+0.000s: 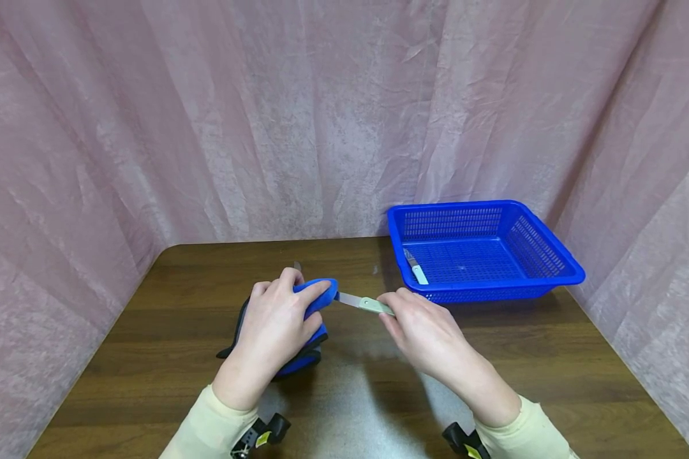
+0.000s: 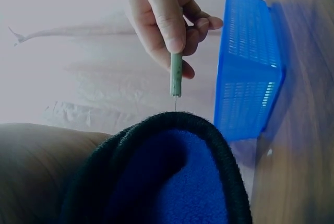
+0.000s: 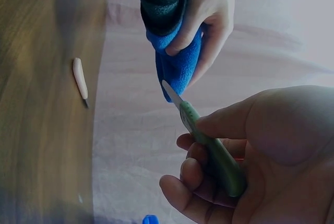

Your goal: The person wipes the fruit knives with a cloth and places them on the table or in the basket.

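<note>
My left hand [image 1: 278,319] grips a folded blue cloth [image 1: 320,299] with dark edging, held over the wooden table. The cloth's dark edge [image 2: 175,117] arches close to the camera in the left wrist view. In my right hand [image 1: 427,328] is a small knife with a pale green handle [image 1: 374,305], pinched between thumb and fingers. Its blade [image 1: 349,298] points left, and the tip overlaps the cloth's lower end [image 3: 177,80] in the right wrist view. The back of my left hand hides part of the cloth in the head view.
A blue plastic basket [image 1: 494,282] stands at the table's back right, with a white-handled knife [image 1: 418,273] inside along its left side. Another knife with a pale handle [image 3: 80,79] lies on the table [image 1: 166,331]. Pink curtains [image 1: 321,127] hang behind and at both sides.
</note>
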`<control>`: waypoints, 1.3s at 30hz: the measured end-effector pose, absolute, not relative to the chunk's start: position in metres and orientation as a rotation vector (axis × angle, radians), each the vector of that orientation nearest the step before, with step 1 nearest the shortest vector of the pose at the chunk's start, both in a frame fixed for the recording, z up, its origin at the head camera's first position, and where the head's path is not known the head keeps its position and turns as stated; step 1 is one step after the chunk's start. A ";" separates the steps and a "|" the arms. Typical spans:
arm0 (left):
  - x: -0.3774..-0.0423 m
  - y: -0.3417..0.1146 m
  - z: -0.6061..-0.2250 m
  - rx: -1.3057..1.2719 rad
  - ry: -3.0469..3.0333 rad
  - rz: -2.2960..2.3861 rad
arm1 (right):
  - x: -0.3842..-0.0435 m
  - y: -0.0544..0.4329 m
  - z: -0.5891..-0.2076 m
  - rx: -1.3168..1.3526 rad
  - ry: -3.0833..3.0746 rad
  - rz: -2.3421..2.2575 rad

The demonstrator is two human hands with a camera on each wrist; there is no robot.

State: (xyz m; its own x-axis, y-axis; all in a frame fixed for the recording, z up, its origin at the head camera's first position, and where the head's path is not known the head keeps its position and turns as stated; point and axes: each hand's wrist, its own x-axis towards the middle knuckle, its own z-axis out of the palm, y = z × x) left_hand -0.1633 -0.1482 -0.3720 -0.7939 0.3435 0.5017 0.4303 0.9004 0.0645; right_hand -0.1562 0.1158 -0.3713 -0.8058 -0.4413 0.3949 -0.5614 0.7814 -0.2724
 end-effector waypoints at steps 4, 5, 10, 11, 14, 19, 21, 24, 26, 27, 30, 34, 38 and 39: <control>-0.165 -0.151 -0.372 -0.538 -2.585 -0.249 | -0.156 0.116 -0.371 0.775 -2.660 0.545; -0.165 -0.152 -0.372 -0.536 -2.584 -0.249 | -0.156 0.116 -0.371 0.775 -2.660 0.545; -0.166 -0.155 -0.372 -0.527 -2.588 -0.261 | -0.156 0.117 -0.371 0.776 -2.655 0.544; -0.166 -0.156 -0.371 -0.525 -2.588 -0.263 | -0.156 0.117 -0.371 0.776 -2.651 0.543; -0.167 -0.158 -0.371 -0.516 -2.597 -0.264 | -0.156 0.118 -0.370 0.779 -2.640 0.545; -0.168 -0.162 -0.370 -0.487 -2.606 -0.259 | -0.156 0.118 -0.369 0.775 -2.638 0.554; -0.167 -0.163 -0.369 -0.480 -2.601 -0.262 | -0.156 0.118 -0.369 0.772 -2.641 0.559; -0.166 -0.161 -0.368 -0.488 -2.589 -0.271 | -0.156 0.118 -0.369 0.766 -2.645 0.560; -0.164 -0.159 -0.367 -0.498 -2.581 -0.277 | -0.156 0.118 -0.369 0.760 -2.651 0.562; -0.164 -0.157 -0.367 -0.505 -2.576 -0.277 | -0.156 0.118 -0.369 0.758 -2.654 0.561; -0.161 -0.152 -0.366 -0.531 -2.561 -0.267 | -0.156 0.117 -0.370 0.748 -2.668 0.559; -0.157 -0.143 -0.367 -0.586 -2.538 -0.246 | -0.156 0.116 -0.372 0.747 -2.671 0.551; -0.153 -0.135 -0.368 -0.650 -2.514 -0.223 | -0.156 0.115 -0.374 0.755 -2.661 0.546; -0.152 -0.134 -0.368 -0.662 -2.509 -0.219 | -0.156 0.115 -0.374 0.756 -2.661 0.546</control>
